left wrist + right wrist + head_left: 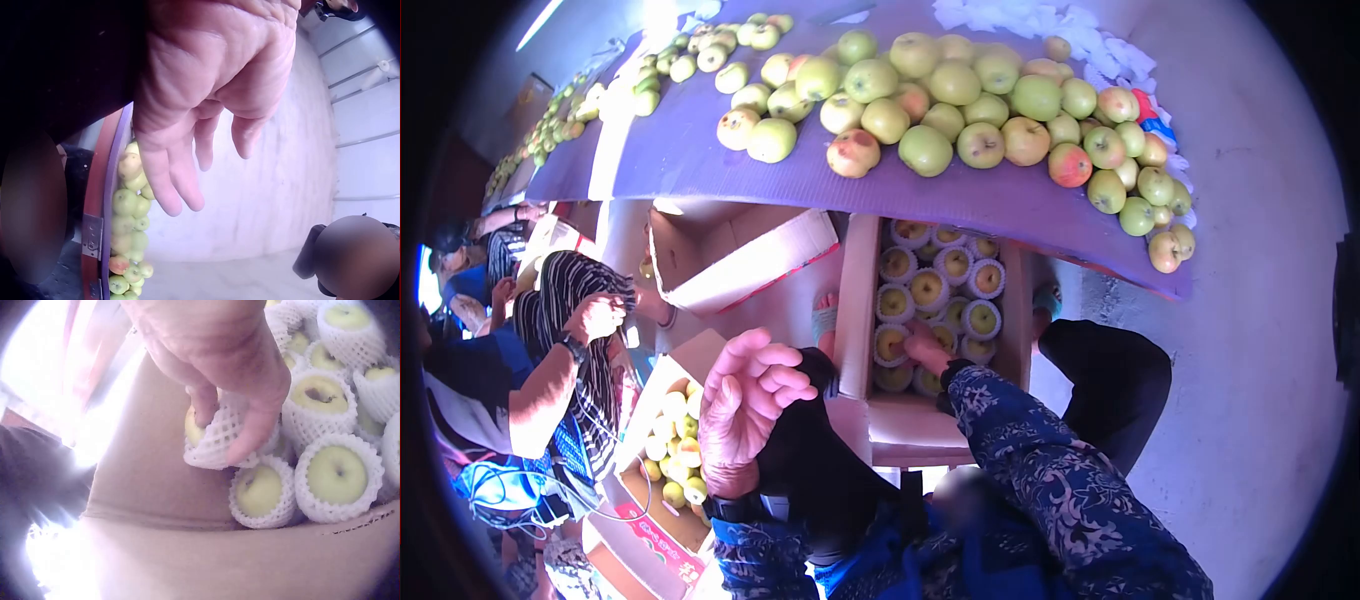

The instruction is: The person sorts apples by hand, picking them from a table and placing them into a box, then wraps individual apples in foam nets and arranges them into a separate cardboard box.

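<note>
Inside an open cardboard box (855,320), my right hand (928,348) grips an apple (219,440) wrapped in a white foam net. Thumb and fingers press on the net from either side, close to the box wall. Several other netted apples (337,475) sit in the box around it, most with the stem end up. My left hand (748,405) is raised to the left of this box, fingers loosely bent and nothing in them. Seen in the left wrist view, the left hand (212,81) has its fingers spread a little, away from any apple.
Loose green and reddish apples (955,82) are heaped on the purple-covered table (660,150) ahead. White foam nets (1060,30) lie at its far edge. An unfilled carton (750,265) stands left of my box, and a carton of apples (675,450) nearer me. Another person (550,400) sits at left.
</note>
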Demonstrator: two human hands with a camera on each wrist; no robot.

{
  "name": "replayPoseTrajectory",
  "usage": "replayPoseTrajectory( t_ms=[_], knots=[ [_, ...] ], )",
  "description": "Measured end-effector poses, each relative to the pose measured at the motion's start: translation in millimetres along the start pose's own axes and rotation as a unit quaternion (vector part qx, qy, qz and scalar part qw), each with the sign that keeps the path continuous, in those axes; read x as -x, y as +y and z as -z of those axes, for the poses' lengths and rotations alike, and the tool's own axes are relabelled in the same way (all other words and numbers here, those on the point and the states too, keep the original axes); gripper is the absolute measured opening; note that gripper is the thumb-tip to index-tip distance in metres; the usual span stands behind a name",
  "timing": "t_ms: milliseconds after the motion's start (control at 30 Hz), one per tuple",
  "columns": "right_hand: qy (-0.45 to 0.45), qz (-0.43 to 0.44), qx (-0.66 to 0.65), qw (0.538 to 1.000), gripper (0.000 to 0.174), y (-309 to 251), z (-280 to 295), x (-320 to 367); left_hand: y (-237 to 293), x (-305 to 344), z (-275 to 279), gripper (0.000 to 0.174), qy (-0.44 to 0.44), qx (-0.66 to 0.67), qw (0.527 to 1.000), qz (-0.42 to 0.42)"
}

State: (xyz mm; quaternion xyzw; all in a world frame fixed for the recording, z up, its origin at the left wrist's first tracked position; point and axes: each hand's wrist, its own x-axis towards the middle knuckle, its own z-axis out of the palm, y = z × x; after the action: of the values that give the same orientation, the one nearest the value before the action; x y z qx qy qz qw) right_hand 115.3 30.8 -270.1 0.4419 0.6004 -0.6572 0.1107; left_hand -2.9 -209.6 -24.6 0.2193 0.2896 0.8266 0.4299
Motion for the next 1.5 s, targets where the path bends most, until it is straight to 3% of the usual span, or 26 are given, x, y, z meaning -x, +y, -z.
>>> replayPoseTrajectory(
  t_ms=[167, 367, 467, 567, 667, 1067, 1267, 1367, 1467, 1500],
  knots=[
    [0.007, 0.002, 0.025, 1.000, 0.069, 7, -1, -7, 0, -1, 0, 0.058, -0.005, 0.001, 1.000, 0.000],
    [0.011, 0.004, -0.035, 0.999, 0.070, 6, 0, -4, -3, -5, -4, 0.059, 0.001, -0.006, 1.000, 0.005],
    [-0.062, 0.031, -0.030, 0.997, 0.070, 7, 10, -4, -5, -7, -5, 0.059, 0.005, -0.010, 1.000, 0.008],
    [-0.014, 0.041, 0.014, 0.999, 0.069, 4, 7, 3, -5, -7, -3, 0.057, -0.017, -0.021, 1.000, 0.005],
    [-0.046, 0.046, 0.016, 0.998, 0.069, 10, 7, -1, -3, -4, -1, 0.057, -0.017, -0.014, 1.000, -0.003],
    [-0.027, 0.041, 0.109, 0.993, 0.069, -3, 7, 11, -1, 1, 7, 0.056, -0.032, -0.003, 0.999, -0.014],
    [-0.079, 0.075, 0.137, 0.985, 0.067, 7, 17, 12, 0, 1, 7, 0.057, -0.034, 0.003, 0.999, -0.015],
    [-0.098, 0.059, 0.172, 0.979, 0.063, -4, 16, 30, 0, 1, 9, 0.057, -0.039, 0.005, 0.999, -0.015],
    [-0.184, 0.032, 0.277, 0.943, 0.059, -9, 20, 32, 0, -1, 8, 0.057, -0.039, 0.002, 0.999, -0.016],
    [-0.169, 0.040, 0.261, 0.950, 0.057, -6, 18, 34, 0, -2, 7, 0.057, -0.039, 0.000, 0.999, -0.016]
  ],
)
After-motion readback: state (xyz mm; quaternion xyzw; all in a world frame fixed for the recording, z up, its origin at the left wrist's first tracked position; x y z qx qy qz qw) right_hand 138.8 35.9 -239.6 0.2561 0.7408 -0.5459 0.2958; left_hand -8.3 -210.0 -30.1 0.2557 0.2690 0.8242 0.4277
